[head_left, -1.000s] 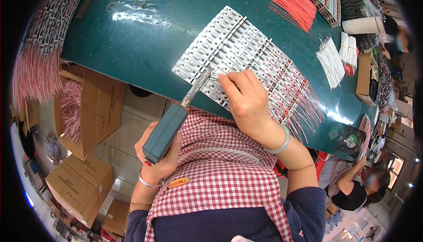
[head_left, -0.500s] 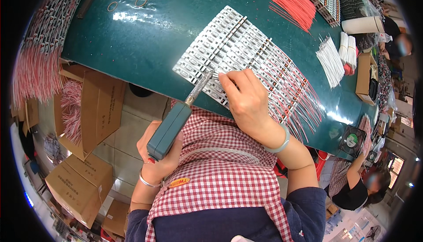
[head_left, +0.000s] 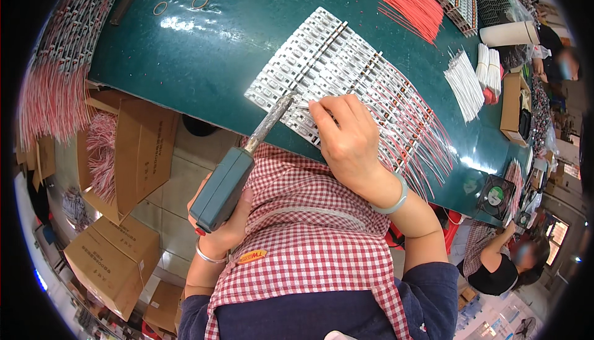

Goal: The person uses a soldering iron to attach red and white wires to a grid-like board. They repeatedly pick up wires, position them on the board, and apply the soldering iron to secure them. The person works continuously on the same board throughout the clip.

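Note:
My left hand (head_left: 232, 219) is wrapped round the dark green handle of a soldering gun (head_left: 221, 186). The gun's long metal barrel slants up and to the right, its tip meeting the near edge of a panel of small white circuit boards (head_left: 309, 49). Close to that tip, the thumb and fingers of my right hand (head_left: 349, 142) are pinched together over the panel; what they hold is too small to make out. Red and white wires (head_left: 427, 139) fan out from the panel's right side, several passing behind my right hand.
The panel lies on a green table (head_left: 204, 61). Red wires (head_left: 411, 9) and bundles of white wires (head_left: 464, 86) lie at the right. Rubber bands (head_left: 200, 1) are at the far left. Open cardboard boxes (head_left: 145, 148) stand below the left edge. A co-worker (head_left: 495, 266) sits at the right.
The soldering gun's handle has swung left and slightly down with my left hand, and its tip has shifted a little left along the boards. My right hand has barely moved.

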Demonstrator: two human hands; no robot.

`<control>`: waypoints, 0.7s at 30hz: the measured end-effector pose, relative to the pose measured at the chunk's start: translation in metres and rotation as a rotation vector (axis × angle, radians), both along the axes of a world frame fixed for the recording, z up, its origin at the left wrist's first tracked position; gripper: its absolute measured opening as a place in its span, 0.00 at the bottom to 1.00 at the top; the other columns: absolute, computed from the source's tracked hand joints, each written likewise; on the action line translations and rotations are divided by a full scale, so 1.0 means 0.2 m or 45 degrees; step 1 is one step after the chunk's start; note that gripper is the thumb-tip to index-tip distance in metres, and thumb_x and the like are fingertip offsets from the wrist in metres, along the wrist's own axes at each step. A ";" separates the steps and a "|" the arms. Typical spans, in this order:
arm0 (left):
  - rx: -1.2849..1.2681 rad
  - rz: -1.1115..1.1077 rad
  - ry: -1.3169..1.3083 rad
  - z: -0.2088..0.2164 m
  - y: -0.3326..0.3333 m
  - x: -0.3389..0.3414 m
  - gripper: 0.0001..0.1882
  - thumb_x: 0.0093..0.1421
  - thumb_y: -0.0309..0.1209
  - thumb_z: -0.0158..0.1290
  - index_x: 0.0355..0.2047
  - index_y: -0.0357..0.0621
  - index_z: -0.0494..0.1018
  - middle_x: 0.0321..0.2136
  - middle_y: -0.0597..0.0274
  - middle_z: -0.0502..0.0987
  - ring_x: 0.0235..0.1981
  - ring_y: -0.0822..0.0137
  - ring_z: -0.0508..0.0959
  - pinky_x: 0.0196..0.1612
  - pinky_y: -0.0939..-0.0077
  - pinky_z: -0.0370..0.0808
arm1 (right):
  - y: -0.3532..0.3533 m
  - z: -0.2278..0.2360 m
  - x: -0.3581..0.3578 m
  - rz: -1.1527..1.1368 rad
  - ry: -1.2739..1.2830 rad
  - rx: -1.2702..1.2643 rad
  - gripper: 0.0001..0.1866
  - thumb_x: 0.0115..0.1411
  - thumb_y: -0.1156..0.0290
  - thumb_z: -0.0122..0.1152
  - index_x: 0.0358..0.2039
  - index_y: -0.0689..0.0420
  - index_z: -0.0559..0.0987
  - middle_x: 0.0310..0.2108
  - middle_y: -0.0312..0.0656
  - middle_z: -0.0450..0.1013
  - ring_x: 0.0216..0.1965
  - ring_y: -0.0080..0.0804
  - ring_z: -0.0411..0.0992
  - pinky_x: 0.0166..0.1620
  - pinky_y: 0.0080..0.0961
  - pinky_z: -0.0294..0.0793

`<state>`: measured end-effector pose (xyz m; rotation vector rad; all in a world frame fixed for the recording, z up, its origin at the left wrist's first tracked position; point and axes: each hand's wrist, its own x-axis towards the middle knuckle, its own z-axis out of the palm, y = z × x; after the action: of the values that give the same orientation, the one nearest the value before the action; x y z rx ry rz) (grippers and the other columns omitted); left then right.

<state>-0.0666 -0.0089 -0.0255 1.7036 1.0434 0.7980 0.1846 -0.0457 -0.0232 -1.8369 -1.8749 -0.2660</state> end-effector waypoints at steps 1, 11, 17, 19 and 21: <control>0.000 0.004 -0.002 0.00 0.00 0.00 0.12 0.48 0.20 0.62 0.35 0.31 0.77 0.30 0.53 0.79 0.28 0.64 0.80 0.33 0.76 0.76 | 0.00 0.01 -0.01 0.003 0.003 -0.009 0.15 0.45 0.78 0.58 0.36 0.66 0.78 0.33 0.42 0.71 0.34 0.35 0.69 0.31 0.29 0.70; 0.028 -0.070 0.066 0.03 0.00 -0.01 0.13 0.48 0.18 0.62 0.36 0.30 0.77 0.32 0.51 0.79 0.31 0.63 0.80 0.34 0.76 0.76 | -0.03 -0.01 -0.04 0.026 0.073 -0.015 0.16 0.45 0.77 0.59 0.37 0.66 0.79 0.32 0.42 0.71 0.32 0.36 0.69 0.30 0.28 0.70; 0.003 -0.117 0.101 0.02 0.00 -0.01 0.13 0.47 0.17 0.61 0.36 0.31 0.76 0.33 0.52 0.79 0.30 0.63 0.80 0.34 0.76 0.76 | -0.02 -0.01 -0.04 0.033 0.072 -0.024 0.15 0.44 0.77 0.59 0.36 0.66 0.79 0.31 0.42 0.70 0.31 0.36 0.69 0.31 0.28 0.70; 0.054 -0.148 0.120 0.01 0.00 -0.01 0.13 0.47 0.17 0.61 0.35 0.31 0.76 0.32 0.52 0.79 0.30 0.63 0.80 0.33 0.76 0.76 | -0.02 -0.01 -0.04 0.033 0.071 -0.030 0.15 0.44 0.78 0.59 0.36 0.66 0.79 0.31 0.42 0.70 0.31 0.36 0.68 0.30 0.29 0.70; 0.037 -0.137 0.121 0.02 0.00 -0.01 0.12 0.47 0.17 0.61 0.34 0.32 0.76 0.31 0.53 0.78 0.28 0.63 0.79 0.32 0.76 0.76 | -0.02 -0.02 -0.04 0.033 0.069 -0.037 0.15 0.44 0.78 0.59 0.36 0.67 0.79 0.31 0.42 0.70 0.31 0.36 0.68 0.30 0.29 0.70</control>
<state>-0.0684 -0.0088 -0.0224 1.8217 0.9985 0.6718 0.1761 -0.0505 -0.0263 -1.8191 -1.8734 -0.1790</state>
